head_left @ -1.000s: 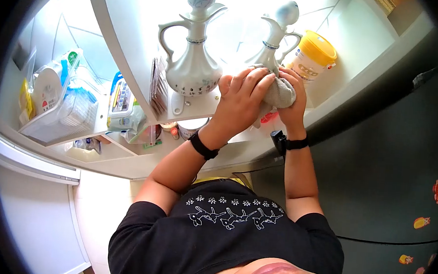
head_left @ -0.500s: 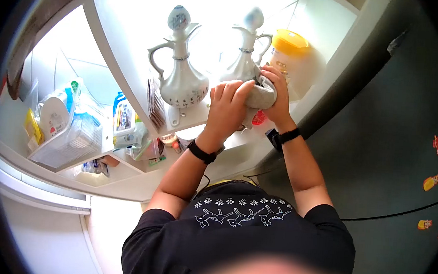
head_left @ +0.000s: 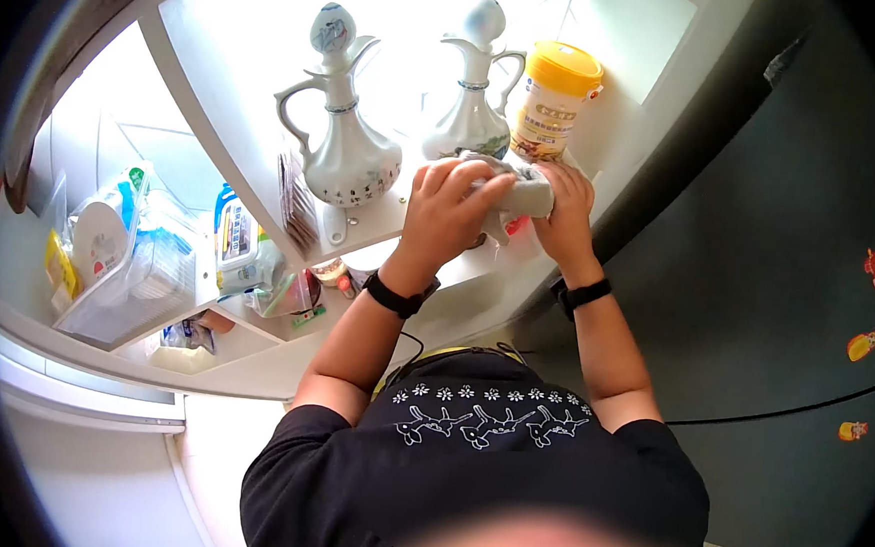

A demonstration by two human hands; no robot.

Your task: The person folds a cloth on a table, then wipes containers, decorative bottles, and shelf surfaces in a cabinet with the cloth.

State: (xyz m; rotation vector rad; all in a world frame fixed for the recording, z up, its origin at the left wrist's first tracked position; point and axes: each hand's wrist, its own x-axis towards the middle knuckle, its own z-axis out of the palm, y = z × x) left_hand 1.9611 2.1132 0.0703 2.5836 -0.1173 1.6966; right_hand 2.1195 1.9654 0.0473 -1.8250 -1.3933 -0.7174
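Note:
A grey cloth (head_left: 525, 194) is bunched between my two hands at the front edge of the shelf. My left hand (head_left: 451, 214) has its fingers curled over the cloth's left part. My right hand (head_left: 565, 213) grips its right end. Just behind the cloth stands a white porcelain jug (head_left: 467, 120) with a stopper and a handle on its right. A second porcelain jug (head_left: 352, 158), its handle on the left, stands to the left. Behind my right hand is a can with a yellow lid (head_left: 558, 100).
A plastic bin (head_left: 136, 285) with packages stands on the left shelf, beside a pack of wipes (head_left: 236, 236). Flat packets (head_left: 295, 200) lean against the divider (head_left: 201, 124). At right is a dark refrigerator door (head_left: 757, 293) with stickers.
The cloth and both hands have come down from the right jug's side, showing its painted lower body. The cloth is folded differently, and the camera view has shifted.

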